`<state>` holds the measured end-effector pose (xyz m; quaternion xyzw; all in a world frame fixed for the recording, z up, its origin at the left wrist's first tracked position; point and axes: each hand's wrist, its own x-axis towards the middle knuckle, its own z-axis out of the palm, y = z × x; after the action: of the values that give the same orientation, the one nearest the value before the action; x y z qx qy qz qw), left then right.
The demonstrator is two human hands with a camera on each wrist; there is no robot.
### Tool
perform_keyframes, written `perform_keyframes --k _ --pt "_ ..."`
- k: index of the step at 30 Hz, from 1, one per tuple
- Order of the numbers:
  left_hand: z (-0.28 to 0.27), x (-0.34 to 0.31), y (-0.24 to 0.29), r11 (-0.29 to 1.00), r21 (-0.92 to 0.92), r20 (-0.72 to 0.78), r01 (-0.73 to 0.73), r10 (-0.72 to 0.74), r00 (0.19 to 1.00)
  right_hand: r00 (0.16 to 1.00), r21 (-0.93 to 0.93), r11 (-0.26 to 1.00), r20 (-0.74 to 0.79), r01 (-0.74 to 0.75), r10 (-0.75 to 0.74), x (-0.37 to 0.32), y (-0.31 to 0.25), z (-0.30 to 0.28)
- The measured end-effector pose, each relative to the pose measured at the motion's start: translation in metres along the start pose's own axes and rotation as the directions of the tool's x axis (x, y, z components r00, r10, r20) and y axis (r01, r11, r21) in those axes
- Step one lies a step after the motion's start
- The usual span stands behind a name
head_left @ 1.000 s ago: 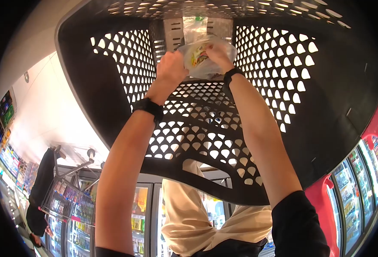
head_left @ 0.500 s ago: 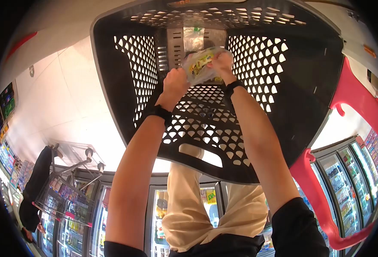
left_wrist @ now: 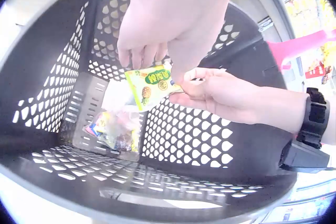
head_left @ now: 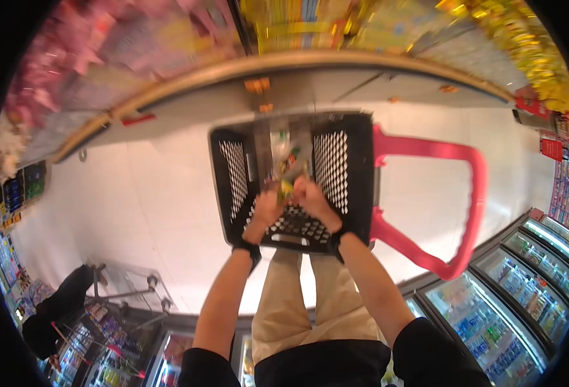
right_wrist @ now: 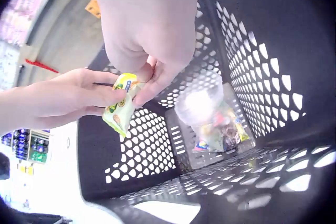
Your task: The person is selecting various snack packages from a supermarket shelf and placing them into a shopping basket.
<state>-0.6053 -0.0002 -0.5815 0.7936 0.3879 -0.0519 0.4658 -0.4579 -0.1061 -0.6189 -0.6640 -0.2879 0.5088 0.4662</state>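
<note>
Both hands are over the mouth of a black shopping basket [head_left: 360, 187] and meet at a small yellow and green snack packet [left_wrist: 149, 85]. My left hand [left_wrist: 176, 19] pinches one part of the packet from above in the left wrist view. The thumb and fingers of my right hand [right_wrist: 152, 29] pinch the packet at its end, right beside the left fingers. A pineapple is printed on the wrapper. Below, on the basket floor, lies a clear plastic bag [right_wrist: 199, 107] with several colourful packets [right_wrist: 226, 129] at it.
A pink handle [head_left: 478, 206] sticks out from the basket's right side. Shelves with a wooden edge [head_left: 284, 62] run across the front. Lit drink fridges [head_left: 491, 322] stand behind, and a wire trolley [head_left: 129, 290] with a person is at the left.
The head view has pulled up and back, so the basket looks smaller. My hands have left the clear bag they were holding and now hold the single packet, higher up.
</note>
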Motion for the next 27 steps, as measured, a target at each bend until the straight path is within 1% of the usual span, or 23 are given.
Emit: perform_keyframes --k 1,2,3,4,5,6,7,8,9,10,11,12,13,16,17,20,21,23,24,25,27 --pt "-0.004 -0.013 0.007 0.992 -0.109 0.014 0.060 -0.059 0.998 0.991 -0.205 0.970 0.017 0.132 -0.132 -0.020 -0.056 -0.001" --pt "-0.029 -0.033 0.040 0.996 -0.091 -0.025 0.010 -0.012 1.000 0.997 -0.221 0.973 0.064 0.060 -0.046 -0.037 -0.085 -0.001" --pt "-0.041 -0.048 0.052 0.989 -0.143 -0.025 -0.026 0.023 0.999 0.998 -0.210 0.977 0.063 0.044 -0.032 -0.054 -0.110 0.000" --pt "-0.047 -0.061 0.059 0.979 -0.196 -0.016 -0.059 0.056 0.998 0.997 -0.239 0.970 0.065 0.048 -0.033 -0.069 -0.137 -0.003" --pt "-0.053 -0.076 0.070 0.975 -0.215 -0.012 -0.056 0.055 0.998 0.998 -0.244 0.970 0.069 0.017 0.000 -0.083 -0.161 -0.005" --pt "-0.060 -0.089 0.080 0.971 -0.232 -0.005 -0.050 0.050 0.999 0.995 -0.227 0.972 0.086 0.065 -0.047 -0.093 -0.160 -0.005" --pt "-0.068 -0.101 0.089 0.974 -0.227 0.026 -0.010 0.016 1.000 0.992 -0.230 0.971 0.117 0.070 -0.044 -0.104 -0.172 -0.008" --pt "-0.074 -0.113 0.098 0.975 -0.220 0.058 0.036 -0.023 0.998 0.993 -0.215 0.976 0.121 0.014 0.013 -0.116 -0.185 -0.009" --pt "-0.079 -0.125 0.105 0.938 -0.333 0.077 0.098 -0.076 0.994 0.991 -0.233 0.972 0.123 -0.018 0.047 -0.123 -0.194 -0.010" --pt "-0.076 -0.134 0.104 0.870 -0.469 0.085 0.151 -0.125 0.988 0.988 -0.249 0.967 0.125 -0.058 0.091 -0.131 -0.197 -0.011" --pt "-0.072 -0.142 0.103 0.779 -0.595 0.104 0.199 -0.171 0.980 0.987 -0.300 0.954 0.144 -0.028 0.074 -0.141 -0.201 -0.011" --pt "-0.067 -0.147 0.099 0.665 -0.705 0.133 0.244 -0.214 0.968 0.984 -0.349 0.937 0.165 -0.001 0.062 -0.148 -0.205 -0.011" --pt "-0.065 -0.151 0.096 0.524 -0.797 0.188 0.301 -0.259 0.948 0.981 -0.401 0.916 0.185 0.027 0.052 -0.153 -0.206 -0.014" --pt "-0.065 -0.161 0.105 0.253 -0.903 0.228 0.347 -0.400 0.887 0.972 -0.452 0.886 0.235 0.102 0.007 -0.167 -0.213 -0.013" --pt "-0.067 -0.163 0.109 0.191 -0.923 0.249 0.335 -0.368 0.896 0.971 -0.423 0.900 0.240 0.099 0.006 -0.170 -0.215 -0.014" --pt "-0.072 -0.160 0.135 0.149 -0.954 0.204 0.262 -0.322 0.925 0.971 -0.461 0.880 0.239 0.110 0.004 -0.174 -0.236 -0.020" --pt "-0.075 -0.160 0.150 0.147 -0.961 0.178 0.233 -0.315 0.932 0.973 -0.417 0.907 0.224 0.048 0.052 -0.177 -0.254 -0.025" --pt "-0.084 -0.162 0.185 0.111 -0.984 0.105 0.142 -0.284 0.953 0.987 -0.150 0.989 0.160 0.015 0.010 -0.181 -0.268 -0.033" --pt "-0.090 -0.162 0.208 0.096 -0.991 0.066 0.094 -0.264 0.962 0.992 -0.008 1.000 0.123 0.010 -0.009 -0.180 -0.274 -0.042" --pt "-0.098 -0.168 0.238 0.090 -0.994 0.033 0.059 -0.274 0.961 0.994 0.035 0.999 0.105 0.023 -0.027 -0.182 -0.283 -0.050" --pt "-0.095 -0.168 0.270 0.199 -0.978 -0.108 -0.064 -0.221 0.969 0.990 0.007 0.998 0.129 0.057 -0.058 -0.191 -0.306 -0.081"
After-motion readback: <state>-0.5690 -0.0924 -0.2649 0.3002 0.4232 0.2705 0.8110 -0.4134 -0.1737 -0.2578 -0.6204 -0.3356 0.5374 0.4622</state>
